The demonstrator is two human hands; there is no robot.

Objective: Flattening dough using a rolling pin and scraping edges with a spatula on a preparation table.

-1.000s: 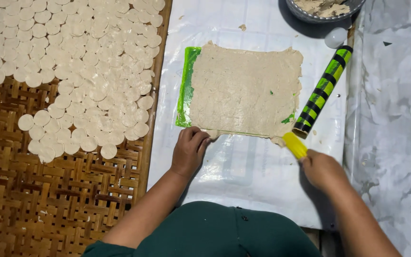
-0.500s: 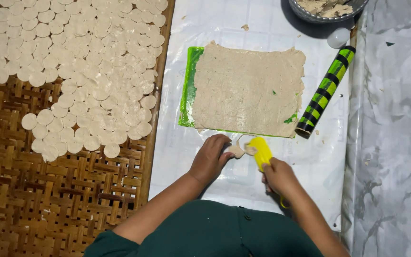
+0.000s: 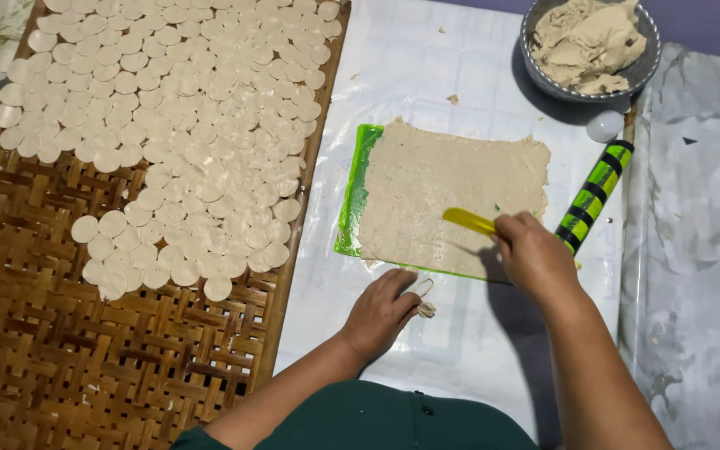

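A flat rolled sheet of pale dough (image 3: 443, 192) lies on a green plastic sheet (image 3: 356, 192) over the white table cover. My right hand (image 3: 535, 254) holds a yellow tool (image 3: 470, 220) whose tip rests on the dough's lower right part. My left hand (image 3: 385, 312) rests palm-down on the white cover just below the dough's near edge, beside a small scrap of dough (image 3: 425, 310). A green-and-black striped rolling pin (image 3: 595, 192) lies to the right of the dough.
A woven bamboo tray (image 3: 60, 358) at the left carries several small round dough discs (image 3: 193, 133). A grey bowl (image 3: 647, 71) with a lump of dough stands at the back right. A marbled plastic cover (image 3: 702, 250) lies along the right side.
My right hand has let go of the rolling pin, brought the yellow tool near my left hand, then lifted it onto the dough sheet. My left hand has moved slightly right and down.
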